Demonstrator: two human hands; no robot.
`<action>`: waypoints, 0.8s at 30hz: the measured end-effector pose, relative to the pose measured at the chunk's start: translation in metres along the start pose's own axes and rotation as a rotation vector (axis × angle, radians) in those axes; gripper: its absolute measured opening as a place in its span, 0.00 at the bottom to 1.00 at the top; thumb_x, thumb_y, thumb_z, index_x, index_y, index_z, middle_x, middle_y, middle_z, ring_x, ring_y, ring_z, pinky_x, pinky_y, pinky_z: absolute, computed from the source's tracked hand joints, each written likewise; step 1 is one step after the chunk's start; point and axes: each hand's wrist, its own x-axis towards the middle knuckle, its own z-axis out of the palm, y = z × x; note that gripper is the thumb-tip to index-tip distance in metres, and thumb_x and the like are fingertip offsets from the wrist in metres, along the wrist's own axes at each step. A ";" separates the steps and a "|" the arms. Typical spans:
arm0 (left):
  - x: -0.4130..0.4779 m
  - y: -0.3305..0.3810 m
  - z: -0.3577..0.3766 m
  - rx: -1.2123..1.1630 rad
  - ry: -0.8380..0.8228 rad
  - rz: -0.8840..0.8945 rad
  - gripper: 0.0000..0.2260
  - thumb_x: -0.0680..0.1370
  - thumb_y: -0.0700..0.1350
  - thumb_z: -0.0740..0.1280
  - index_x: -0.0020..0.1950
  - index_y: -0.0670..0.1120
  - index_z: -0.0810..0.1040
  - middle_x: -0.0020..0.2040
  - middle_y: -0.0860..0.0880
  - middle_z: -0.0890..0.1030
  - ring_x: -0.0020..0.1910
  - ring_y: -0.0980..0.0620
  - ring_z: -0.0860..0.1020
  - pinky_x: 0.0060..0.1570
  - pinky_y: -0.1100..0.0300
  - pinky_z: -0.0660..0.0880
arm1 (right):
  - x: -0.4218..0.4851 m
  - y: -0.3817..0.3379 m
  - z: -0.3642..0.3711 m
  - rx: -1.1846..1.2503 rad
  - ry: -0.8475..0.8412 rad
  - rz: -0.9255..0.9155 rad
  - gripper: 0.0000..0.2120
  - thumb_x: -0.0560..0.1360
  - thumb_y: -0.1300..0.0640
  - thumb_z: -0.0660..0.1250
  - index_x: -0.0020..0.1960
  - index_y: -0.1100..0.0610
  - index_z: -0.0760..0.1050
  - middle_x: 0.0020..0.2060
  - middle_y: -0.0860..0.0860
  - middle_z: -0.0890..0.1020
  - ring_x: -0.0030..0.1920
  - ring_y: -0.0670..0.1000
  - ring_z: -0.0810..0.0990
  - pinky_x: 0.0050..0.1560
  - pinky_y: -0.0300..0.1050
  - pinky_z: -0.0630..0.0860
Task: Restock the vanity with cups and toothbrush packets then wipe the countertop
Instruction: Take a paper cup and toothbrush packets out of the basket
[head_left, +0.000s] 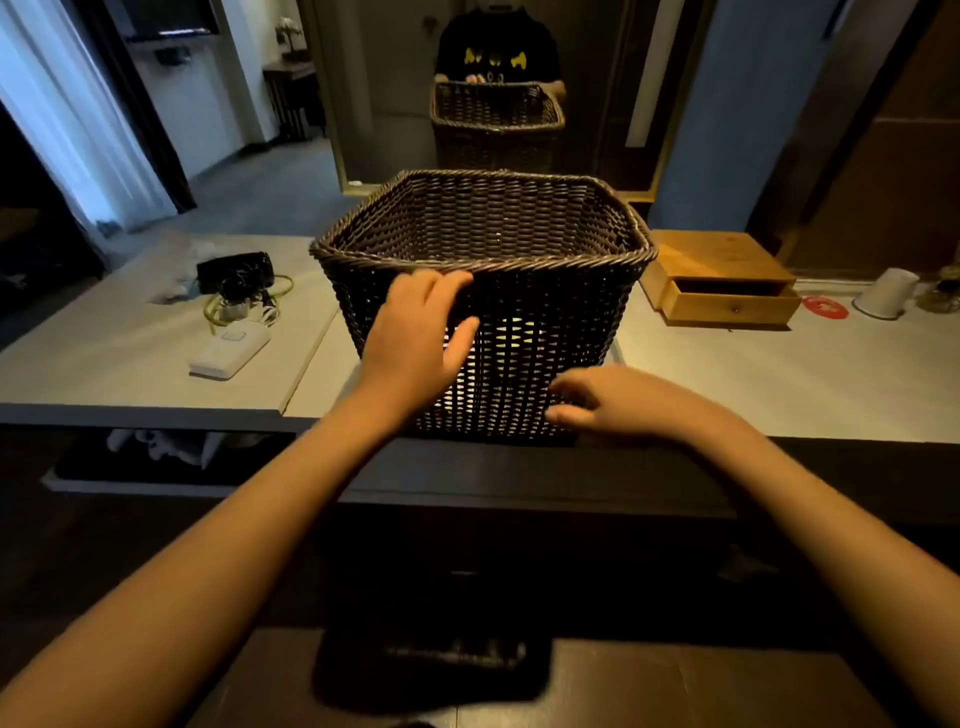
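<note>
A dark woven basket (540, 291) stands on the grey vanity countertop (779, 374), right in front of me. My left hand (415, 338) lies flat against the basket's near wall just below the rim, fingers spread. Lower down, my right hand (618, 402) touches the same wall near its base with fingers loosely apart. Neither hand grips anything. Pale light shows through the weave; what lies inside the basket is hidden. A white cup (883, 300) lies tipped on its side at the far right of the counter.
A wooden box with an open drawer (722, 291) sits right of the basket. At the left are a white power adapter (228, 349), tangled cables (244, 301) and a black pouch (234, 267). A mirror (493, 88) behind reflects the basket. A red sticker (825, 306) marks the counter.
</note>
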 end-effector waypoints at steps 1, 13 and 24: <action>0.010 -0.003 -0.002 0.026 0.067 0.015 0.19 0.74 0.46 0.64 0.63 0.41 0.72 0.55 0.39 0.75 0.56 0.40 0.71 0.56 0.50 0.67 | 0.003 0.002 -0.012 0.011 0.101 -0.015 0.21 0.76 0.46 0.60 0.64 0.58 0.71 0.59 0.57 0.79 0.56 0.55 0.77 0.57 0.53 0.75; 0.045 -0.033 -0.006 0.165 -0.013 0.068 0.14 0.77 0.55 0.58 0.50 0.48 0.78 0.43 0.49 0.81 0.45 0.46 0.75 0.48 0.52 0.62 | 0.059 0.012 -0.065 -0.201 0.613 -0.157 0.17 0.75 0.45 0.61 0.57 0.54 0.75 0.51 0.55 0.75 0.53 0.54 0.70 0.51 0.50 0.69; 0.097 -0.063 -0.022 -0.077 -0.101 -0.062 0.14 0.76 0.53 0.62 0.49 0.45 0.81 0.45 0.46 0.83 0.43 0.51 0.78 0.45 0.53 0.76 | 0.071 0.022 -0.077 0.034 0.406 -0.162 0.30 0.67 0.33 0.49 0.52 0.52 0.77 0.43 0.50 0.82 0.42 0.49 0.77 0.42 0.45 0.75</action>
